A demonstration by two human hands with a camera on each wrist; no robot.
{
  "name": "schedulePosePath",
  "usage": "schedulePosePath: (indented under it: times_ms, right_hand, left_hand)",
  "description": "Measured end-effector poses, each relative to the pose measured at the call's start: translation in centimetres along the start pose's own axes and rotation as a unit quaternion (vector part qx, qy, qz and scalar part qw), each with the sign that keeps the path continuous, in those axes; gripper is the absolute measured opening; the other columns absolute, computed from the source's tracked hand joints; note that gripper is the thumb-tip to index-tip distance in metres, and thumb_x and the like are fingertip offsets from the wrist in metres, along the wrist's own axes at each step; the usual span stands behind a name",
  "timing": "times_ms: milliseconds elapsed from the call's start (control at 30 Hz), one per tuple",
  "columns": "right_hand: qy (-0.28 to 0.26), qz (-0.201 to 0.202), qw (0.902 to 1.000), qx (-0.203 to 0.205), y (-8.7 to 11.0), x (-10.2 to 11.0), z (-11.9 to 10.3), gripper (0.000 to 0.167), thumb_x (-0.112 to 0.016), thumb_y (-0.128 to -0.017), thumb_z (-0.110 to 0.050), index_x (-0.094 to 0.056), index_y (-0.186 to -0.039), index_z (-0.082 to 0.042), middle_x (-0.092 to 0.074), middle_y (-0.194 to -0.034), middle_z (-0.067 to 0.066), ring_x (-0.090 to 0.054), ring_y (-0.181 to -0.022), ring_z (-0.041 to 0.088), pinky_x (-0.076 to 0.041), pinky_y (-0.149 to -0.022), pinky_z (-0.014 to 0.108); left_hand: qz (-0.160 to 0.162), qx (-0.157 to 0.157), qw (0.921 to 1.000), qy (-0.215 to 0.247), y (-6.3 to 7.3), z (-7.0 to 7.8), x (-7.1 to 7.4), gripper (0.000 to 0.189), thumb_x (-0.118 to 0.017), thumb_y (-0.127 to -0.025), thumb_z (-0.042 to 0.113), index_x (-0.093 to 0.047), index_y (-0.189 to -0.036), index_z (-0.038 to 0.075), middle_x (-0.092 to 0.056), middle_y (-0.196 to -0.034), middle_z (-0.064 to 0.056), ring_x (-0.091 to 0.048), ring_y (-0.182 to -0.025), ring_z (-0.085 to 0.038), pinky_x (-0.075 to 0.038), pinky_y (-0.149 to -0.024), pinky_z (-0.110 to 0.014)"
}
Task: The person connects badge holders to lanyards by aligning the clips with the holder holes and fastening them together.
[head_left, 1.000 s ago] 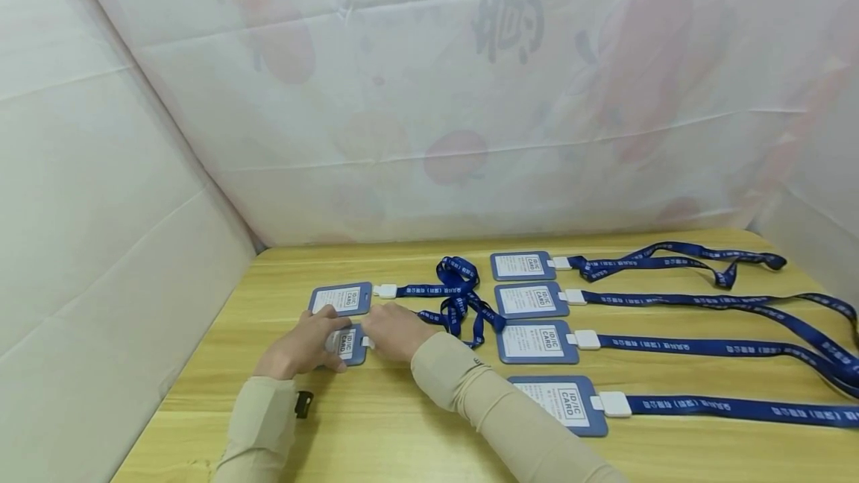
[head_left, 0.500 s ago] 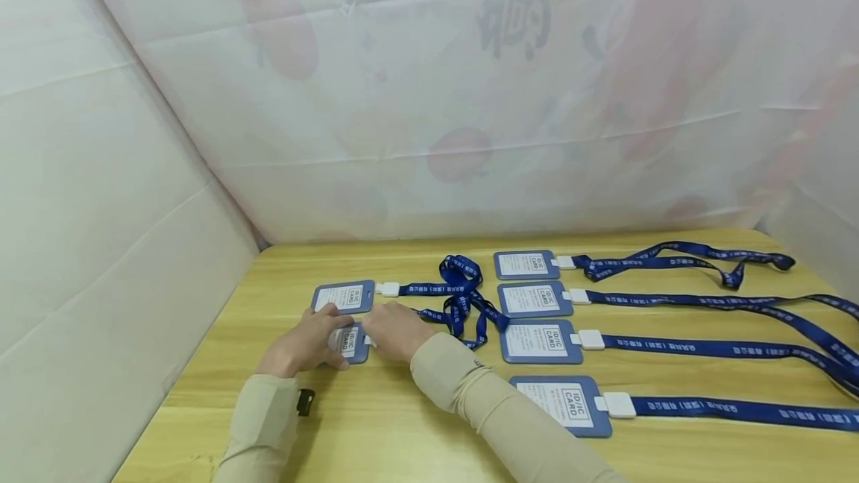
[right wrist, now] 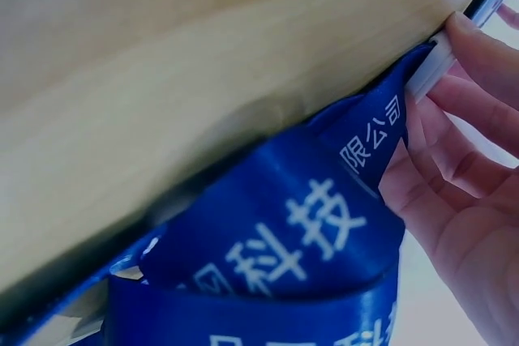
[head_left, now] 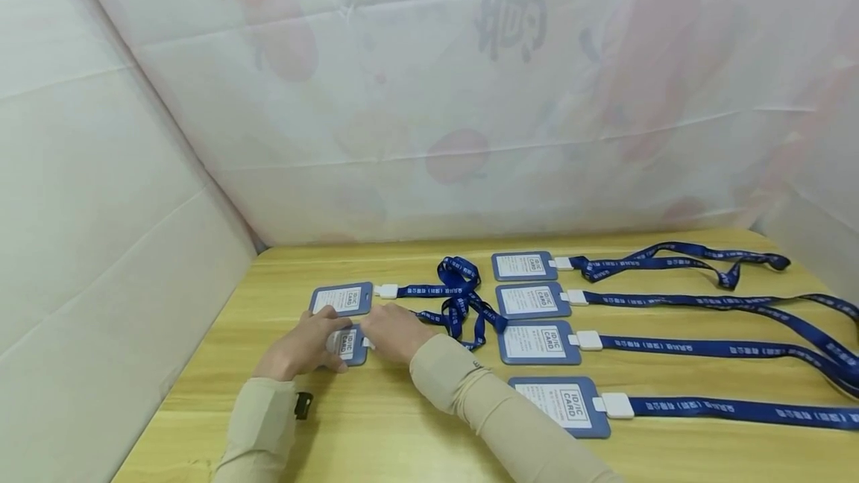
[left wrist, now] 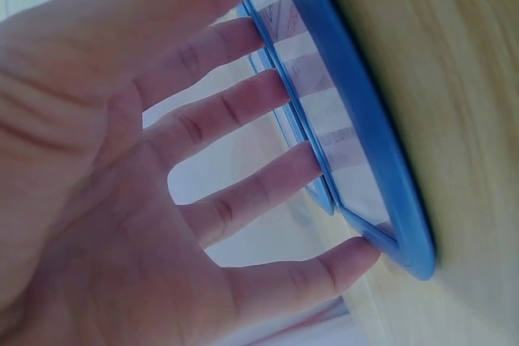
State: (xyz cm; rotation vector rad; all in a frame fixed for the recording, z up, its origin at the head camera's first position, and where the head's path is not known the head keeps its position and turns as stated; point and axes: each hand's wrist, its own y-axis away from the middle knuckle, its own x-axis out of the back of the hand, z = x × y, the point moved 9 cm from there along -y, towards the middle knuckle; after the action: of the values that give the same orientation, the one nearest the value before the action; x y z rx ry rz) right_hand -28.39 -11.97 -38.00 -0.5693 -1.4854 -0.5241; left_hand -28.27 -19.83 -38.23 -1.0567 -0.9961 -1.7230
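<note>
In the head view, my left hand [head_left: 302, 345] holds a blue-framed ID badge holder [head_left: 347, 346] flat near the table's left side. Its thumb is at the near edge and its spread fingers are at the far edge. The left wrist view shows those fingertips [left wrist: 308, 160] right at the holder's blue rim [left wrist: 357, 87]. At the holder's slotted end, my right hand [head_left: 396, 330] pinches a white lanyard clip [right wrist: 432, 66]. A blue lanyard [right wrist: 332, 232] with white lettering trails from the clip. In the head view, the right hand covers most of the clip.
Just beyond the hands lies another badge holder [head_left: 342, 298], its white clip [head_left: 386, 291] close to the slot. Blue lanyards [head_left: 459, 293] lie looped in the middle. Several badge holders [head_left: 540, 341] with lanyards form a column at right. White cloth walls [head_left: 429, 95] enclose the table [head_left: 396, 431].
</note>
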Motion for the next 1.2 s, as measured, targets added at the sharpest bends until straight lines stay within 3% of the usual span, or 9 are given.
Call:
schedulePosePath:
  times_ms: [267,1200]
  right_hand:
    - [-0.007,-0.004,1.0000,0.003,-0.04,-0.05,0.01,0.015,-0.072,-0.095,-0.010,-0.076,-0.109,-0.010,-0.069,-0.087,-0.001,-0.058,-0.069,0.006,-0.050,-0.067,0.014]
    - [-0.007,-0.006,0.9999,0.010,-0.19,-0.16,0.00,0.017,-0.071,-0.096,-0.011,-0.075,-0.112,-0.009,-0.071,-0.093,0.001,-0.064,-0.077,0.008,-0.052,-0.071,0.015]
  left_hand:
    - [-0.001,0.002,1.0000,-0.002,-0.04,-0.10,-0.06,0.069,-0.091,-0.072,0.015,-0.064,-0.133,-0.001,-0.058,-0.124,-0.012,-0.049,-0.108,-0.036,-0.049,-0.094,-0.056]
    - [0.001,-0.004,0.9998,-0.017,0.02,0.06,-0.07,0.068,-0.091,-0.072,0.015,-0.064,-0.132,-0.002,-0.058,-0.121,-0.013,-0.049,-0.104,-0.035,-0.049,-0.093,-0.055]
